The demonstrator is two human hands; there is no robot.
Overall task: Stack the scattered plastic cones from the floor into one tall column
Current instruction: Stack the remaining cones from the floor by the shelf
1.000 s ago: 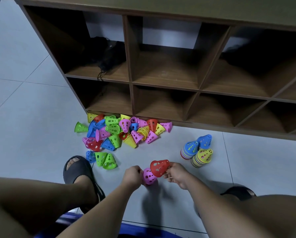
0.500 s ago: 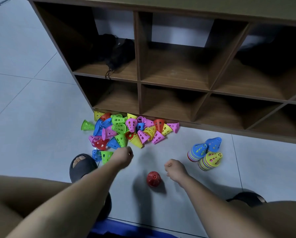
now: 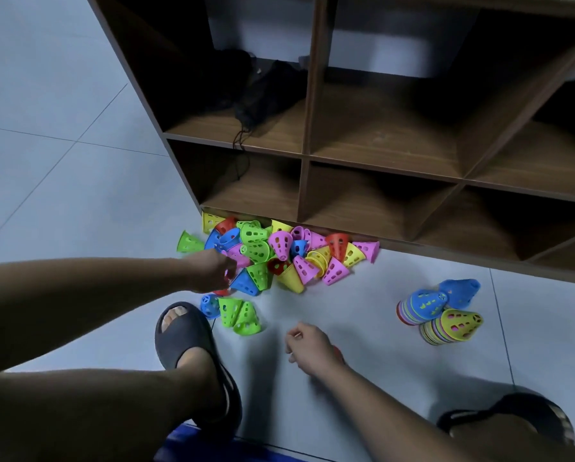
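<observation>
A pile of loose plastic cones (image 3: 279, 255) in green, pink, yellow, blue and red lies on the floor against the shelf's base. My left hand (image 3: 212, 271) reaches into the pile's left side. Its fingers curl round a cone there, and a bit of pink shows between them. My right hand (image 3: 309, 345) hovers low over the floor with loosely curled fingers and holds nothing. A sliver of the red cone (image 3: 339, 352) shows from under its wrist. Two short stacks, one blue-topped (image 3: 423, 303) and one yellow-topped (image 3: 459, 323), lie tilted at the right beside a single blue cone (image 3: 461, 290).
A brown cubby shelf (image 3: 306, 155) fills the back, with a black bag (image 3: 262, 85) in one upper cubby. My left foot in a dark slipper (image 3: 186, 338) is planted just below the pile, and the right slipper (image 3: 513, 418) is at the lower right. Two green cones (image 3: 239, 315) lie by the left foot.
The red cone that both hands held a second ago now sits on the floor. My left hand has reached into the pile, and my right hand has moved over the red cone.
</observation>
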